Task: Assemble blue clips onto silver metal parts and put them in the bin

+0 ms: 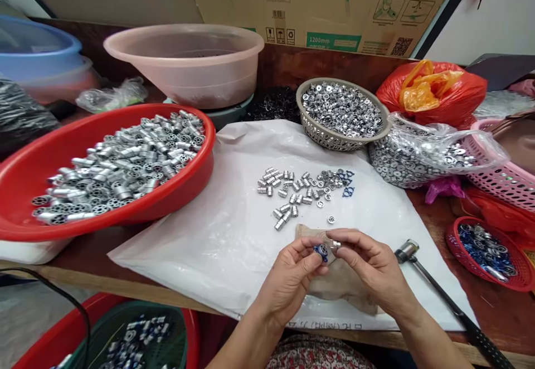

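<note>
My left hand (295, 266) pinches a small blue metal part with a round, holed face (321, 250) between thumb and fingers. Close beside it, my right hand (368, 260) grips a small silver metal fitting (335, 244) by its fingertips. Both hands are above a beige cloth pad (346, 280) on a white plastic sheet (188, 257). Beyond them lie loose silver cylinders (307, 200), silver rings (331, 219) and a few blue ring-like pieces (348, 192). A hammer (438, 291) rests on the sheet to the right of my right hand.
A red basin (200, 174) of silver cylinders stands at left. A grey-beige basket (330, 139) of small discs stands at the back, near a clear bag of parts (397, 163). A red basket (518, 280) sits at right; another tub (190, 335) is below the table edge.
</note>
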### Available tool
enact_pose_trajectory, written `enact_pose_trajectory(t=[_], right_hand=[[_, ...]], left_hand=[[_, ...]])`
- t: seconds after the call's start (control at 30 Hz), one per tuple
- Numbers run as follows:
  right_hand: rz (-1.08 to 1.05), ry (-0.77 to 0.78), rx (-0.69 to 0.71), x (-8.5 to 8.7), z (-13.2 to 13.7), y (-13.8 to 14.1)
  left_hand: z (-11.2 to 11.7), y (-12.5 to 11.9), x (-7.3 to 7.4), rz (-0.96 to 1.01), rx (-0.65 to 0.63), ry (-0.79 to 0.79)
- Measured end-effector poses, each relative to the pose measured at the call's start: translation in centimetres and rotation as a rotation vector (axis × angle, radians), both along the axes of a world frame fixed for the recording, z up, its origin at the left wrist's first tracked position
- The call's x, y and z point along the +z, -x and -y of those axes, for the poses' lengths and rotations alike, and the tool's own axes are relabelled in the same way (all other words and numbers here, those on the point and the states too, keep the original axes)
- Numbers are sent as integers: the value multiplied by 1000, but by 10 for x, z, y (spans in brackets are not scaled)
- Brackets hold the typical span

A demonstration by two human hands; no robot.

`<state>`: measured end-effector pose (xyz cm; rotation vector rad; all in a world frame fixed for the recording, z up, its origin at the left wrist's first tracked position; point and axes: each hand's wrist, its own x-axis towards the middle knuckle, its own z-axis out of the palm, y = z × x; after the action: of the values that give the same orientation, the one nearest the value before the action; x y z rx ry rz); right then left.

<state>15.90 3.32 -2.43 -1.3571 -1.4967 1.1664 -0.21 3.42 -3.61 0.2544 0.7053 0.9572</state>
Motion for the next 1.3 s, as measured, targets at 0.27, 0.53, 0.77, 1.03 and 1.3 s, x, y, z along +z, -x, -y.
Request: enact_pose_trajectory(t=[0.27, 0.53, 0.77, 1.03, 1.3], right_hand=[[55, -113, 69, 10, 1, 4], [-44, -107, 69, 11, -1, 4], [-105, -63, 32, 7, -1, 6], [-47, -130, 4, 1, 5, 9], [-44, -64, -67, -11, 9, 15]], left_hand=[[4, 3, 5, -27, -14, -27], [3, 6, 8, -68, -40, -6], [4, 7, 7, -71, -66, -14], [4, 8, 7, -153, -45, -33], [-1, 8, 7, -235, -32, -84]])
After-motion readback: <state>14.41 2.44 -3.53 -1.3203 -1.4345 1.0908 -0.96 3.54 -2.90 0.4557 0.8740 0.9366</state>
